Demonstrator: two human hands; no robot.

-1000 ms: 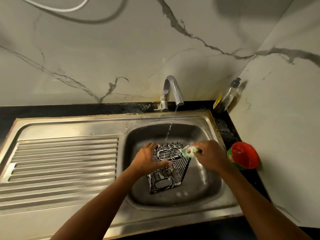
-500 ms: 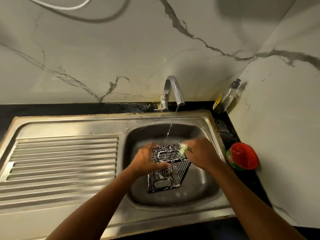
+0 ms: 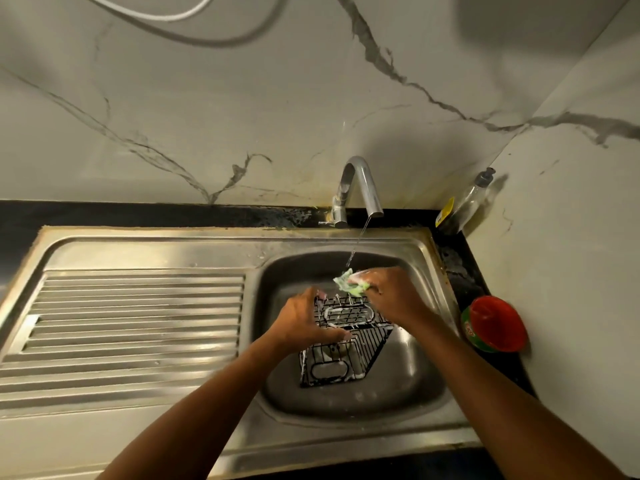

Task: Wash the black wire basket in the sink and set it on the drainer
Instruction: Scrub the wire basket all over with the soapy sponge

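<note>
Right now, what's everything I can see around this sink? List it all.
tap: one, chrome, centre back, running
sink: one, steel, below the tap
drainer: one, steel, left of the sink
wire basket: one, black, in the sink
sponge: one, green, under the tap's stream
bottle: one, clear, back right corner
tub: one, red-lidded, right of the sink
cable: one, white, top edge of view
left hand: one, grips the basket's top
right hand: one, holds the sponge

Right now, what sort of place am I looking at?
Probably a home kitchen: a steel sink with a ribbed drainer, a running tap, a soap bottle in the corner. The left hand holds a wire basket, the right hand a green sponge.
</note>
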